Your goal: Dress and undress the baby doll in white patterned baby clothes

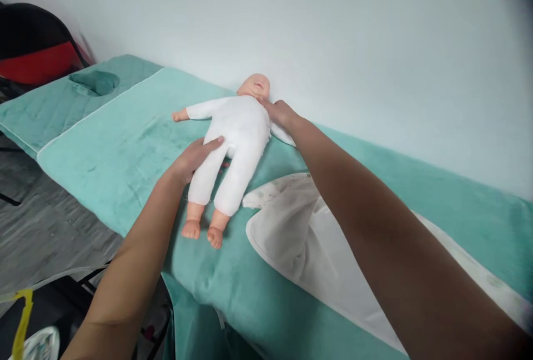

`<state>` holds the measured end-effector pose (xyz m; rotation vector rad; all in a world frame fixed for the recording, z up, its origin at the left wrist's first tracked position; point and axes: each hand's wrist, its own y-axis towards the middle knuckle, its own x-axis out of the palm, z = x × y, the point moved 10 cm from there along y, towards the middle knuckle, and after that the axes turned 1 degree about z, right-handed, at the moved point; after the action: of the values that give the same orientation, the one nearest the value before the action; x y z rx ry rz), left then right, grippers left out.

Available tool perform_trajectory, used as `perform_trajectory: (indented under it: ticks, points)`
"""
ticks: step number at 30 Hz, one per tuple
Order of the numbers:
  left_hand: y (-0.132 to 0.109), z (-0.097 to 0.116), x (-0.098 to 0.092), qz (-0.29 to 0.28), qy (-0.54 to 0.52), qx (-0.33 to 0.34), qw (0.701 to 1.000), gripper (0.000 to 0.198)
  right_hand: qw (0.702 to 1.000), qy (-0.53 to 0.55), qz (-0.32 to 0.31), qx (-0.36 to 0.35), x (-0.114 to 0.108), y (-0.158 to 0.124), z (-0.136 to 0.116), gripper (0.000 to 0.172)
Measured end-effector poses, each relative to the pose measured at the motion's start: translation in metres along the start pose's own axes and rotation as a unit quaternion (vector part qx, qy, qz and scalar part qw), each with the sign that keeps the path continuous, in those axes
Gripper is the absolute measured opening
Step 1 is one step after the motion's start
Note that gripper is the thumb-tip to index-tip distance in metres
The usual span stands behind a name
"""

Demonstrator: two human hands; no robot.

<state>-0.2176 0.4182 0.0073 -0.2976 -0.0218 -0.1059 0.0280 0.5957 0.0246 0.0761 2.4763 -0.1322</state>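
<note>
A baby doll (235, 138) in a white body suit lies on its back on a teal towel (125, 143), head toward the wall. My left hand (195, 156) grips the doll at its hip and thigh, thumb across the front. My right hand (280, 113) rests at the doll's neck and shoulder, its fingers curled under the head side and partly hidden. A white cloth (300, 232) lies spread on the towel just right of the doll's legs, under my right forearm.
The towel covers a padded massage table (62, 105) with a face hole (95, 81) at the far left end. A white wall runs behind it. A black and red chair (33, 49) stands at the far left. Grey floor lies below left.
</note>
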Motion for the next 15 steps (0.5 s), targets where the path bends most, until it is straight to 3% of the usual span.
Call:
perform_trajectory:
  ticks: [4,8,11,15]
  points:
    - [0.009,-0.001,0.015,-0.061,-0.101,-0.026,0.993,0.05,0.992,0.072,-0.097,-0.029,0.022,0.018,-0.008,0.082]
    - [-0.003,0.012,0.025,-0.066,-0.111,-0.022,0.991,0.051,0.983,0.113,-0.136,-0.041,0.015,0.002,-0.022,0.071]
    - [-0.028,0.033,0.041,-0.062,-0.111,-0.005,0.992,0.05,0.985,0.101,-0.12,-0.067,-0.016,-0.03,-0.039,0.07]
    - [-0.076,0.058,0.088,-0.095,-0.117,0.025,0.988,0.05,0.994,0.03,-0.044,-0.099,-0.088,-0.085,-0.05,0.073]
